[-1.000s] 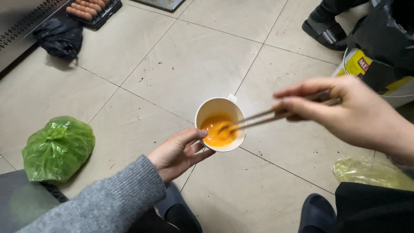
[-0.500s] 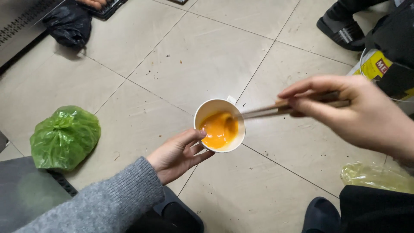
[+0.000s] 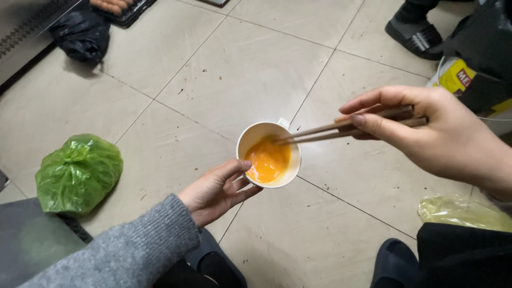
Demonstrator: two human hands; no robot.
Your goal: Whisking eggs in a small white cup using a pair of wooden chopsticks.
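Nearest, at the bottom edge, a grey sleeve [image 3: 128, 248] leads up to the left hand [image 3: 216, 189], whose grip is closed around the lower left side of a small white cup [image 3: 268, 153] held above the tiled floor [image 3: 240, 69]. The cup holds beaten yellow egg [image 3: 268, 160], tilted toward its near wall. At the right, the right hand [image 3: 437, 130] pinches a pair of wooden chopsticks [image 3: 346, 127], grip closed on them, their tips reaching left over the cup's rim into the egg. A dark shoe [image 3: 393, 264] and a pale yellowish bag [image 3: 464, 212] sit near right. A knotted green plastic bag [image 3: 79, 173] lies on the floor at the left. Farther off, a black bag [image 3: 81, 33] lies far left and a dark sandal [image 3: 413, 33] far right.
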